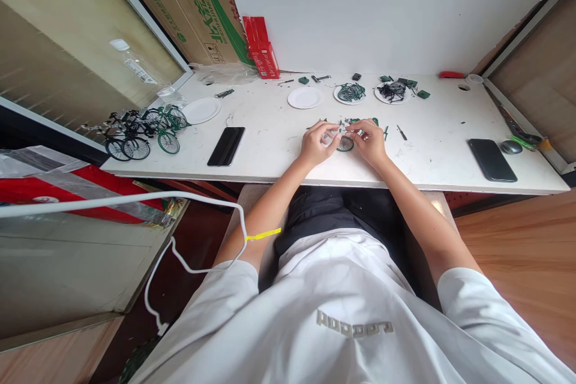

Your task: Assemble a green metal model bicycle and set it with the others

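My left hand (317,144) and my right hand (369,143) meet over the white table, fingertips almost together. Both are closed in a pinch; whatever is between the fingers is too small to make out. Just under the fingertips shows a small spoked toy wheel (345,144), partly covered by my hands. Small green model bicycle parts (355,120) lie right behind the fingers. To the right of my right hand is a small screwdriver-like tool (401,132).
Model bicycles (135,132) stand at the left, near a phone (226,146) and a white plate (202,110). Farther back are another white plate (305,98), green parts (351,92) and black parts (393,92) on plates. A black phone (492,160) lies right. A white cable (135,197) hangs left.
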The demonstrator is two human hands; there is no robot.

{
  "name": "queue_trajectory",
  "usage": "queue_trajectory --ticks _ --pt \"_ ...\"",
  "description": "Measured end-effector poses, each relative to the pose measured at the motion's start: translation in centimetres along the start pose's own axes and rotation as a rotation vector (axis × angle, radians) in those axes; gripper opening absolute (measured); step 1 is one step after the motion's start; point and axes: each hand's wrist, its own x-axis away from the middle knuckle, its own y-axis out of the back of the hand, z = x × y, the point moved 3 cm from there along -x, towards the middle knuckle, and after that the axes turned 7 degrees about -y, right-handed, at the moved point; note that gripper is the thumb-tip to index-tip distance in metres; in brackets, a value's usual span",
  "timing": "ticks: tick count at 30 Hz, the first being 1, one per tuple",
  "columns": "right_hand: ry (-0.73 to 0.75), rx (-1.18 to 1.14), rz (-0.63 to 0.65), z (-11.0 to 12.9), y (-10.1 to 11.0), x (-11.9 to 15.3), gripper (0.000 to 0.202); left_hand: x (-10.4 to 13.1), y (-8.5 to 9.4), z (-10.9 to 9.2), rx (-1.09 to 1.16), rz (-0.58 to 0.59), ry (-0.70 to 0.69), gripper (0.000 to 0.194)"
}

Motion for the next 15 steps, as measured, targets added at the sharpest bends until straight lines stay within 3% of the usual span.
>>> queue_trajectory --ticks 15 --pt "0.105 0.033 0.003 0.21 -0.21 0.16 0.041 -0.02 -0.04 -0.17 -0.015 -0.050 -0.110 0.026"
